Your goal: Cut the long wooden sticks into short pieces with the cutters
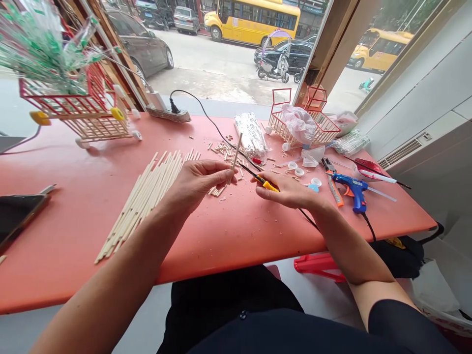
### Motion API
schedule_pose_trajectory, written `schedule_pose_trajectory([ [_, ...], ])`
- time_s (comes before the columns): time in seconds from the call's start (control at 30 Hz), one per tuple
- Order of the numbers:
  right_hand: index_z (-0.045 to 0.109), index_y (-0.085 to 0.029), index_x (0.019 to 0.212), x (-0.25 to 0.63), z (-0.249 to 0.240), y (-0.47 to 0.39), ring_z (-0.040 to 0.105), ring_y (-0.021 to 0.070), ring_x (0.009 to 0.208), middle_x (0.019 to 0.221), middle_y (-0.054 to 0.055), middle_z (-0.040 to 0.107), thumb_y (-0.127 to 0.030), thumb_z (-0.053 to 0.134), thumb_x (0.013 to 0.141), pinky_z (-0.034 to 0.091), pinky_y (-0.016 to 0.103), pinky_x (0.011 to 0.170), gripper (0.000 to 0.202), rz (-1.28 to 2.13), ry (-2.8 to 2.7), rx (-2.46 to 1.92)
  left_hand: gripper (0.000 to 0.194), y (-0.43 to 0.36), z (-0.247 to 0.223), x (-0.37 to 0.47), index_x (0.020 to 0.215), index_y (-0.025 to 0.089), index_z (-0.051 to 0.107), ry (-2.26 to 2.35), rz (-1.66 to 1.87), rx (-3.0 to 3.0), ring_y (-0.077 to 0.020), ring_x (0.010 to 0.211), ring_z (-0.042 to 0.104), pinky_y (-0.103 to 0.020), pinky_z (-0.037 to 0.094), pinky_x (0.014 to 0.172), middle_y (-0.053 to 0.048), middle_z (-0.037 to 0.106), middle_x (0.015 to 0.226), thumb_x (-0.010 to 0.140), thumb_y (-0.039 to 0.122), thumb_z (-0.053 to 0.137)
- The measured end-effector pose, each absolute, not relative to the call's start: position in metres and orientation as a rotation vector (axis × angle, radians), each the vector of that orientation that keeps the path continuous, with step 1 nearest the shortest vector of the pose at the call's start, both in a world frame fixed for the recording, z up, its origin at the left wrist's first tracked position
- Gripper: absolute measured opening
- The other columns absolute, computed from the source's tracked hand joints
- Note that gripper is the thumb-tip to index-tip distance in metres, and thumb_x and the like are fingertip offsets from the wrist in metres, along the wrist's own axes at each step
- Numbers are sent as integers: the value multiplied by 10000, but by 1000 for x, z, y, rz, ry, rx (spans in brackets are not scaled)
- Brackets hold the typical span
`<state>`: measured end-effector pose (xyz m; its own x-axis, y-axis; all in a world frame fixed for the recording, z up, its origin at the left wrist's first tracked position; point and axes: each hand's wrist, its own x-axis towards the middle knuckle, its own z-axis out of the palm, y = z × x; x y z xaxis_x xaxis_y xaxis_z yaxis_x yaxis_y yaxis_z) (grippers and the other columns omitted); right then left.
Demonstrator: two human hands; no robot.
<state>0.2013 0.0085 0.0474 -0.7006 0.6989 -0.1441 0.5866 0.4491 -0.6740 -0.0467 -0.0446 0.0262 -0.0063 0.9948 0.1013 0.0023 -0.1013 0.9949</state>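
Between the fingertips of my left hand [206, 177] is a short pale wooden stick [238, 148], pointing up and tilted slightly right. My right hand [282, 189] is closed around a soldering iron [270, 186] with a yellow and black handle. Its thin dark tip points left toward the stick's lower end; I cannot tell if they touch. A row of long wooden sticks [142, 204] lies left of my left hand. Short cut stick pieces [221, 148] are scattered on the pink table [228, 236] beyond both hands.
Model carts of sticks stand at left [106, 118] and right [320, 125]. A blue glue gun [354, 189], orange-handled pliers [334, 184] and white caps [299, 172] lie right. A wrapped bundle [250, 132] sits behind. A black cord [206, 113] runs from the power strip [169, 114].
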Motion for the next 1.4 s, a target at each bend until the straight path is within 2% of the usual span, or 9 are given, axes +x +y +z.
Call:
schedule_pose_trajectory([
  [0.33, 608, -190, 1072, 192, 46, -1, 552, 203, 880, 972, 28, 609, -590, 548, 986, 391, 329, 773, 413, 1046, -2627, -1118, 192, -45, 16, -36, 808, 177, 882, 1155, 1122, 1328, -132, 620, 573, -256, 455, 580, -70, 792, 722, 771, 365, 878],
  [0.53, 615, -181, 1057, 191, 43, -1, 554, 192, 873, 962, 28, 621, -551, 562, 991, 375, 321, 762, 379, 944, -2637, -1115, 211, -42, 6, -39, 868, 195, 897, 1172, 1121, 1365, -131, 653, 600, -242, 448, 581, -62, 796, 750, 813, 396, 865],
  [0.83, 647, -169, 1110, 190, 44, -2, 561, 204, 898, 1014, 58, 664, -526, 565, 998, 379, 323, 788, 383, 921, -2637, -1102, 242, -43, 11, -36, 840, 175, 893, 1190, 1144, 1378, -138, 640, 604, -244, 443, 556, -72, 792, 740, 779, 408, 874],
  [0.97, 644, -166, 1070, 190, 41, -2, 545, 195, 880, 1023, 61, 665, -508, 585, 986, 366, 315, 763, 357, 868, -2626, -1096, 233, -42, 10, -37, 853, 181, 898, 1213, 1142, 1392, -145, 657, 617, -245, 448, 566, -70, 800, 747, 777, 399, 871],
  [1.23, 675, -164, 1182, 189, 34, -6, 581, 203, 913, 1022, 54, 677, -349, 589, 969, 412, 314, 812, 295, 832, -2563, -985, 222, -46, 17, -37, 848, 181, 897, 1228, 1152, 1393, -155, 668, 627, -258, 465, 591, -69, 802, 746, 756, 383, 882],
  [1.4, 672, -150, 1158, 184, 29, -11, 578, 193, 864, 990, 59, 678, -317, 559, 976, 414, 315, 794, 272, 788, -2537, -1052, 226, -44, 15, -38, 826, 176, 889, 1203, 1146, 1384, -159, 672, 630, -263, 461, 594, -71, 797, 739, 750, 390, 887],
])
